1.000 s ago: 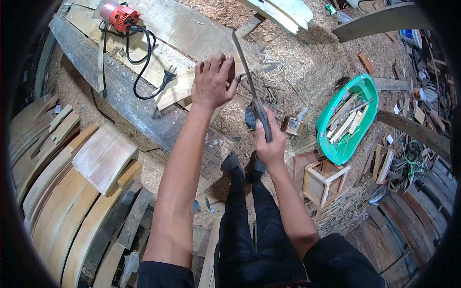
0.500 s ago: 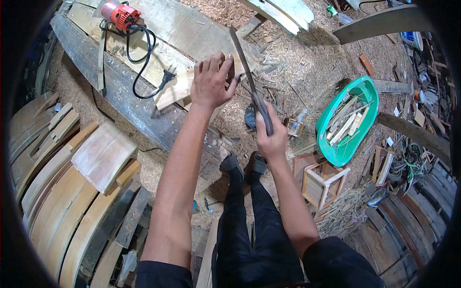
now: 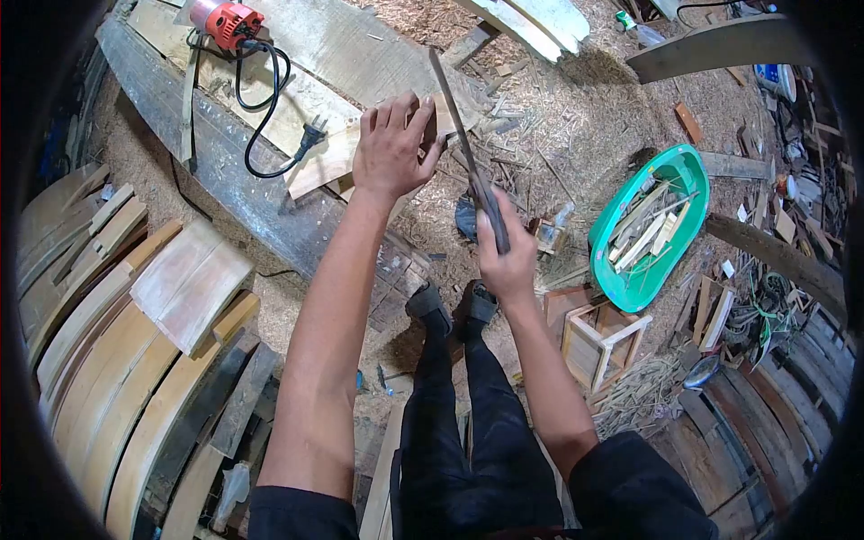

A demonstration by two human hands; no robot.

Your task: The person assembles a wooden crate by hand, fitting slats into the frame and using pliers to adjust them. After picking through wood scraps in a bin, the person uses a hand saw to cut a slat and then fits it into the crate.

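Observation:
My right hand [image 3: 506,256] is closed around the dark handle of a machete [image 3: 461,130]. The long narrow blade points up and away, its edge close to the right side of my left hand. My left hand [image 3: 393,148] bends its fingers over the end of a pale piece of wood [image 3: 337,148] on the bench. The thumb sits low on the near side, and the fingertips are partly hidden behind the wood. Both forearms reach forward over my legs.
A red power tool [image 3: 227,22] with a black cord and plug [image 3: 311,135] lies on the weathered bench [image 3: 225,211]. To the right stand a green tub [image 3: 643,286] of wood scraps and a small wooden frame [image 3: 607,342]. Curved boards [image 3: 117,360] are stacked at left. Shavings cover the floor.
The view has shifted slightly. Both hands keep nearly the same pose, with the machete still beside my left hand.

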